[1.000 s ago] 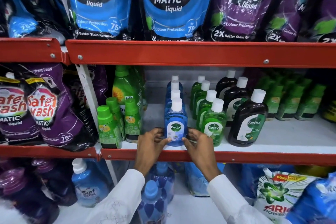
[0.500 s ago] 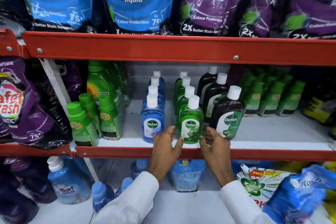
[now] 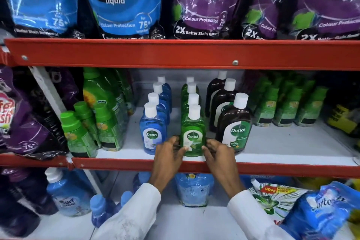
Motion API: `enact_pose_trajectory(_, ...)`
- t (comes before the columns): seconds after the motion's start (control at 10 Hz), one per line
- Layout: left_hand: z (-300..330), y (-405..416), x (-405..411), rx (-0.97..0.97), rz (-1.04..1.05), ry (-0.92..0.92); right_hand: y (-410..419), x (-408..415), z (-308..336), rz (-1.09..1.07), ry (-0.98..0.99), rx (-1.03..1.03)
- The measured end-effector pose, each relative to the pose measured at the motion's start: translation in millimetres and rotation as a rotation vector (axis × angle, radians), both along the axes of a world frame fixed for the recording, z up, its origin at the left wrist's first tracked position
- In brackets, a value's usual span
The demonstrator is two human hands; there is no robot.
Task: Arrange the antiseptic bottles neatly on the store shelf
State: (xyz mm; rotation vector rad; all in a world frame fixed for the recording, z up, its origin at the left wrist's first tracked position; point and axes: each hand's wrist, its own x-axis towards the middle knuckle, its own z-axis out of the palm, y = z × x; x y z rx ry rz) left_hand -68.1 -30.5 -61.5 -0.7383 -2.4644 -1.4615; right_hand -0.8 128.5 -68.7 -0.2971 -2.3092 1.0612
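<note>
At the near edge of the middle shelf, the left hand and right hand clasp the front green bottle from both sides, squaring its row between the blue bottles and brown bottles. Next, I judge, the brown row wants straightening. All bottles stand capped and full.

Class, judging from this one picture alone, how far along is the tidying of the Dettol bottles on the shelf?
Done, it seems: the blue row stands in a straight file, labels forward. In hand: the left hand and right hand flank the front green bottle, squaring its row. Left: the brown row looks staggered, its front bottle offset right, so probably next.
</note>
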Motion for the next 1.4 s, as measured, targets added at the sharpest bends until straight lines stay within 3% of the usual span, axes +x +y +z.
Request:
enact_pose_trajectory(0.2, 2.7, -0.8, 5.1, -0.006, 0.011, 0.039, -0.7, 2.3, 1.3, 0.020, -0.004, -0.048)
enact_pose_trajectory(0.3, -1.4, -5.2, 14.9, 0.115, 0.075, 0.014, 1.4, 17.5, 0.4, 0.002, 0.032, -0.102)
enact_pose_trajectory(0.4, -7.4, -4.6, 36.4, 0.214, 0.240, 0.198, 16.6, 47.0, -2.1, -0.102, 0.205, -0.130)
enact_pose_trajectory(0.5, -6.9, 18.9, 59.7, 0.191, 0.154, 0.307, 45.7, 64.0, 1.7, -0.279, 0.315, -0.145)
enact_pose_trajectory(0.6, -4.2, 54.0, 67.3, 0.069, 0.044, 0.208, 81.1, 59.1, 6.3, -0.271, 0.177, -0.128)
enact_pose_trajectory(0.7, -1.0, 80.0, 60.0, -0.097, 0.041, 0.057, 100.9, 48.1, 12.0, -0.087, -0.039, -0.013)
enact_pose_trajectory(0.8, 2.9, 94.2, 53.1, -0.180, 0.048, 0.006, 109.4, 42.1, 13.7, 0.018, -0.090, 0.022)
enact_pose_trajectory(1.2, 6.7, 102.6, 52.5, -0.158, 0.087, 0.040, 121.1, 47.4, 6.3, 0.054, -0.046, -0.030)
enact_pose_trajectory(1.3, 10.6, 101.1, 59.7, -0.101, 0.067, 0.052, 118.5, 53.0, 9.2, 0.019, -0.011, -0.099)
enact_pose_trajectory(1.4, 17.4, 89.6, 70.1, -0.092, 0.120, 0.194, 123.5, 78.8, 14.6, -0.174, 0.281, -0.242)
